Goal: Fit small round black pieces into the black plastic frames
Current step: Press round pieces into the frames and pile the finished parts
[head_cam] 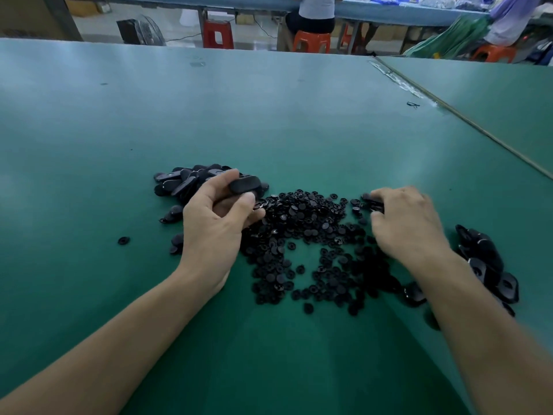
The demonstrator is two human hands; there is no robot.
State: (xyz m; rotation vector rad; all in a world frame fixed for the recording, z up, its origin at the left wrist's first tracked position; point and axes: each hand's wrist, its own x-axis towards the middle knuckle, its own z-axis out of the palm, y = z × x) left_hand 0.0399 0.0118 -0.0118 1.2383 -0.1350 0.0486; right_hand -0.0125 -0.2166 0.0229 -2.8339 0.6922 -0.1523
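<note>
A spread of several small round black pieces [302, 232] covers the green table [269, 121] between my hands. My left hand [215, 223] holds one black plastic frame [244, 184] between thumb and fingers, lifted just above the heap of black frames [182, 181] at the left. My right hand [407, 223] lies palm down at the right edge of the spread, its fingertips curled on a few round pieces [372, 202]. Another heap of black frames [490, 265] lies to the right of my right forearm.
One stray round piece [123, 240] lies left of my left wrist. A seam with a strip [466, 121] runs diagonally across the table's right side. Beyond the far edge stand red and orange stools [217, 34], a fan [140, 31] and seated people [314, 13].
</note>
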